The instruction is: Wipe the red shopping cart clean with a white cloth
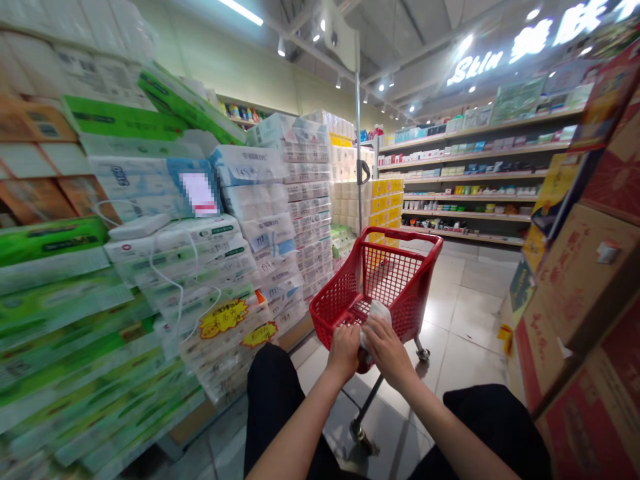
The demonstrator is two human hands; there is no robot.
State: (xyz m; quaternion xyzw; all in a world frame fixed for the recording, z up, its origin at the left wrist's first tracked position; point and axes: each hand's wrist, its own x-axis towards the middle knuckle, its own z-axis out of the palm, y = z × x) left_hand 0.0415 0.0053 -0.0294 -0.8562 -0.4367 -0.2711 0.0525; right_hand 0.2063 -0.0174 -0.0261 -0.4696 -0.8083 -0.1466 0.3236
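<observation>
White cloth [379,311], crumpled, grasped between left hand [345,349] and right hand [383,339] at near rim of red shopping cart [409,312]; steady, even pressure along edge advisable.

The floor [465,300] — pale, glossy tile — carries a red shopping cart [413,303], standing upright. At left, a low platform [193,421] holds tall stacks of plastic-wrapped packs [75,347], green and white. Farther off, long shelves [465,215] bear close rows of small boxes [505,144].
</observation>
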